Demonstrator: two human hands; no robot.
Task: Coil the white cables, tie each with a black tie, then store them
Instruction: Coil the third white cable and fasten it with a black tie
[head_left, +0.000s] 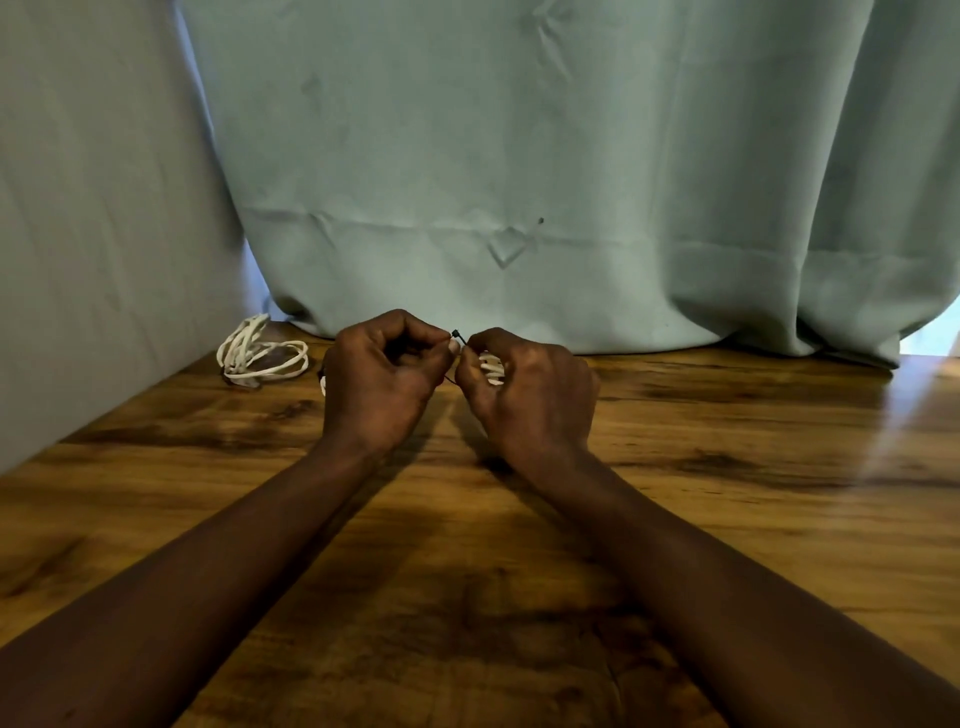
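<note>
My left hand (382, 371) and my right hand (530, 389) meet above the middle of the wooden table (727, 493). Both pinch a thin black tie (457, 335) between thumb and fingertips. A coiled white cable (491, 369) shows between the curled fingers of my right hand, and most of it is hidden behind the hands. A bit of white (323, 384) peeks out at the left hand's outer edge. A second white cable coil (260, 353) lies on the table at the back left, apart from both hands.
A pale green curtain (519, 182) hangs behind the table's far edge and drapes onto it. A grey fabric wall (104, 234) borders the left side. Bright light enters at the far right edge.
</note>
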